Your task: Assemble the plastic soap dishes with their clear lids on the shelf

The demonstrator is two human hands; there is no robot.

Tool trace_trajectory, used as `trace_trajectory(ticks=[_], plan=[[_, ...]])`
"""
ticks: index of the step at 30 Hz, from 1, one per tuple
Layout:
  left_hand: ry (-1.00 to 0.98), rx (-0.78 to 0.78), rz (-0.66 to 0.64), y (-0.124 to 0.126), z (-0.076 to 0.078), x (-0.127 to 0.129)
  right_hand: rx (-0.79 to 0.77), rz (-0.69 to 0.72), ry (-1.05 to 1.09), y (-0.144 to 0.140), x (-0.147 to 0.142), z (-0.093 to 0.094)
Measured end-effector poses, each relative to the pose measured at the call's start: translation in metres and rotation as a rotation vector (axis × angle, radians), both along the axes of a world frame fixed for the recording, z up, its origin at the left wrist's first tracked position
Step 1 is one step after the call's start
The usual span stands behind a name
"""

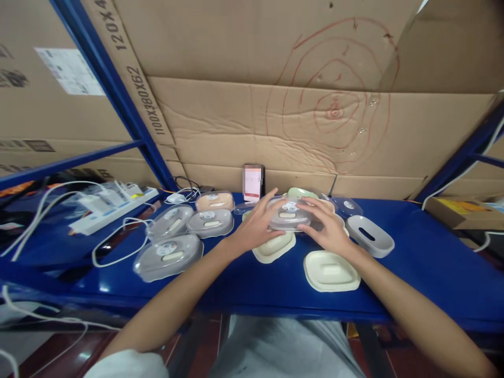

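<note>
Between my two hands is a grey oval box (289, 215) with a clear cover and a round sticker, perhaps a soap dish. My left hand (255, 224) grips its left side, the thumb and fingers at its edge. On the opposite side, the fingers of my right hand (327, 227) curve over the cover and the thumb lies at the front. Just below the box a cream oval tray (274, 249) rests on the blue table, and a second cream tray (332, 271) lies nearer my right forearm. An open grey oval dish with a slot (370, 236) stands to the right.
Several covered grey boxes (169, 257) and a peach one (214, 201) stand at left. Behind the held box are a green piece (302, 193) and a clear cover (347, 206). A phone (252, 182) leans at the back. A white power strip (114, 210) with cables lies left.
</note>
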State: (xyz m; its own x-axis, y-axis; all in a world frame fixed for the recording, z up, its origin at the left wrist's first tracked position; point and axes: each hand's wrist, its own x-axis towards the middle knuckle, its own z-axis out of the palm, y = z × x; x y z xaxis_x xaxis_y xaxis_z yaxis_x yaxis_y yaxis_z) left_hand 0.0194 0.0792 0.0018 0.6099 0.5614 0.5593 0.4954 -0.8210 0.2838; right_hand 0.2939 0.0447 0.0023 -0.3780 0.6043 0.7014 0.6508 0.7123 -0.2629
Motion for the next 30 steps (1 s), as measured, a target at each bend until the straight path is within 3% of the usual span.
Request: trace_trajectory(ticks=[6, 13, 19, 24, 30], plan=[[-0.101, 0.110, -0.036, 0.005, -0.015, 0.005, 0.035, -0.030, 0.012, 0.004, 0.004, 0.000], [-0.166, 0.068, 0.005, -0.001, -0.016, 0.008, 0.138, -0.265, 0.074, 0.007, 0.018, 0.005], [-0.236, 0.146, 0.015, -0.001, -0.019, 0.012, 0.130, -0.058, -0.297, -0.016, -0.005, 0.010], [-0.269, 0.128, 0.073, 0.002, -0.020, 0.013, 0.153, -0.134, -0.321, -0.006, -0.010, -0.001], [-0.284, 0.022, 0.083, 0.003, -0.013, 0.016, 0.088, -0.073, -0.289, 0.003, -0.009, -0.001]])
